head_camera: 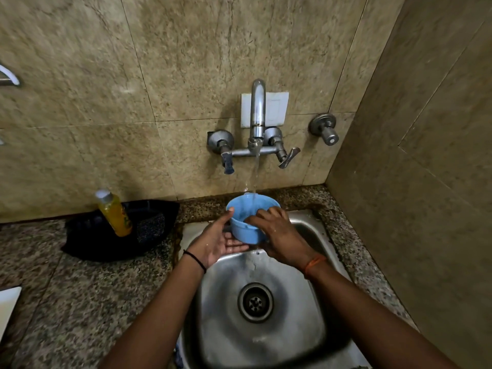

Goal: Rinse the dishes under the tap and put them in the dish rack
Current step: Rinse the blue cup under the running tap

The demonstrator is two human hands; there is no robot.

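Observation:
A small blue plastic bowl (246, 230) is held over the back of the steel sink (306, 328), tilted toward me. Water runs from the wall tap (257, 113) into the bowl. My left hand (218, 239) cups the bowl from below and at its left rim, thumb on the edge. My right hand (279, 233) grips the right side, its fingers reaching over the rim into the bowl. No dish rack is in view.
A yellow soap bottle (114, 213) stands in a black tray (87, 241) with a scrubber on the granite counter (93, 302) left of the sink. A white object (8, 304) lies at the left edge. A tiled wall rises close on the right.

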